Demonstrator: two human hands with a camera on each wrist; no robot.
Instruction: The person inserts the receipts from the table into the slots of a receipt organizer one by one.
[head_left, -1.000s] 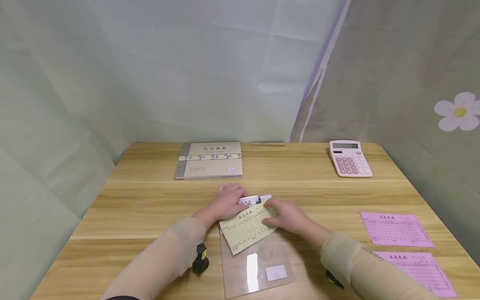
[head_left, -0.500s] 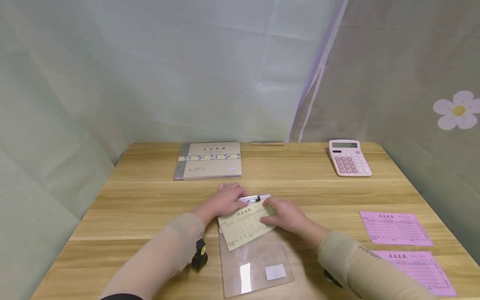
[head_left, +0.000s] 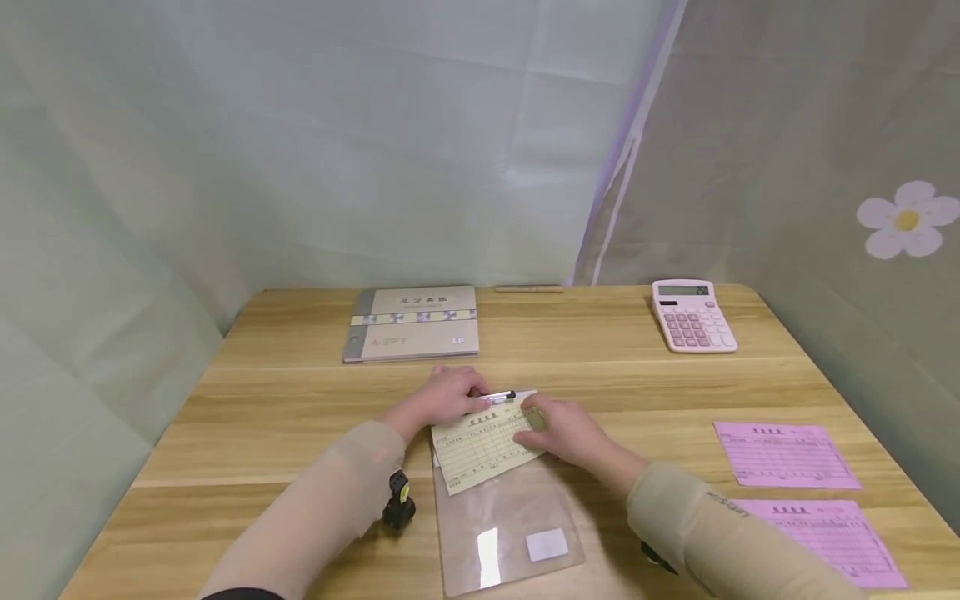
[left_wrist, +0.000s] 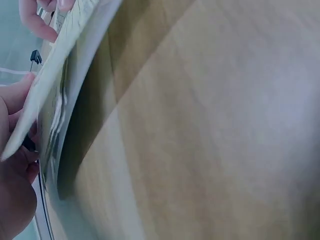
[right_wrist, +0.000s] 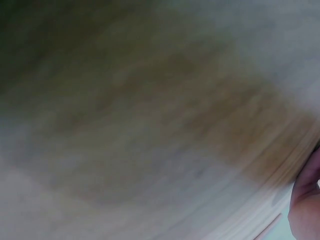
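Wood-grain table [head_left: 285,433]: person's right hand [head_left: 567,430] pinches yellow slip [head_left: 483,450] by right end; left hand [head_left: 447,397] grips clip [head_left: 498,398] of see-through clipboard [head_left: 517,508] underneath. Pink slips [head_left: 787,455] rightward; ledger [head_left: 412,333], calculator [head_left: 692,317] farther back.

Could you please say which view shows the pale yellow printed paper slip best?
The head view: the pale yellow printed paper slip faces up, its grid visible, with the right hand covering part. The left wrist view shows it nearly edge-on; the right wrist view shows none clearly.
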